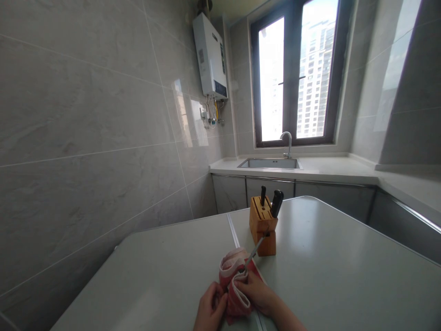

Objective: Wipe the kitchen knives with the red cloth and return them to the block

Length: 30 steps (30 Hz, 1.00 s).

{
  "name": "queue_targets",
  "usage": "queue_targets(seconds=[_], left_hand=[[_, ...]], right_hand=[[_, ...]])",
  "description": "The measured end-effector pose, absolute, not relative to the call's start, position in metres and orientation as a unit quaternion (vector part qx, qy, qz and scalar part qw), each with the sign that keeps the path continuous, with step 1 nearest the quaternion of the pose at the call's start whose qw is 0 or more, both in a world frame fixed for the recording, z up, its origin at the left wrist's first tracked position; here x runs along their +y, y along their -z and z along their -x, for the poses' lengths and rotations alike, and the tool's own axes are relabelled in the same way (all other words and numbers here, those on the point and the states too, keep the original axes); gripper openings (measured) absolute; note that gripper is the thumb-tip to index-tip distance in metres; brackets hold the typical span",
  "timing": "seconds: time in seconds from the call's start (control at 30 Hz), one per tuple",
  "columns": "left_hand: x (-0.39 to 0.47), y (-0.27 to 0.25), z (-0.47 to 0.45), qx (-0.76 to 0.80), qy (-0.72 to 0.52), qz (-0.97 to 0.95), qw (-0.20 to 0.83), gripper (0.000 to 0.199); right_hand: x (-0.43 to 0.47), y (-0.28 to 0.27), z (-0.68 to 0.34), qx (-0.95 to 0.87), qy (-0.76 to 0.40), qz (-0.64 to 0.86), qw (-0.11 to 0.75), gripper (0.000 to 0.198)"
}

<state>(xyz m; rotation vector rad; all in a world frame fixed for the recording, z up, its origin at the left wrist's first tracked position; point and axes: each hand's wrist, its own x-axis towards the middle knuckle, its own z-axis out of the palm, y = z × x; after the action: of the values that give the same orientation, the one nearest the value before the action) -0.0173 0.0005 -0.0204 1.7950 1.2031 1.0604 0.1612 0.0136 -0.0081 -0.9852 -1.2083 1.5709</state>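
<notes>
A red and white cloth (237, 301) is bunched around a knife (254, 252) above the near part of the table. The slim blade sticks out of the folds, slanting up and away toward the wooden knife block (263, 225). My left hand (211, 307) is closed at the lower left of the cloth, in line with the blade; the handle there is mostly hidden. On the other side my right hand (257, 292) pinches the cloth near the blade. Two black-handled tools, one a thick handle (277, 203), stand in the block's slots.
The pale folding table (165, 266) has a metal seam running through its middle. Beyond it are a white counter (330, 164), a sink (270, 163) with a faucet (288, 143), and a window. A water heater (211, 57) hangs by the tiled left wall.
</notes>
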Motion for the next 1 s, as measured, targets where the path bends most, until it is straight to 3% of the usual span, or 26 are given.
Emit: queue_targets(seconds=[1.0], left_hand=[[0.0000,0.0180,0.0158,0.456,-0.406,-0.699,0.372,0.032]], right_hand=[[0.0113,0.0029,-0.1611,-0.471,-0.639,0.408,0.450,0.045]])
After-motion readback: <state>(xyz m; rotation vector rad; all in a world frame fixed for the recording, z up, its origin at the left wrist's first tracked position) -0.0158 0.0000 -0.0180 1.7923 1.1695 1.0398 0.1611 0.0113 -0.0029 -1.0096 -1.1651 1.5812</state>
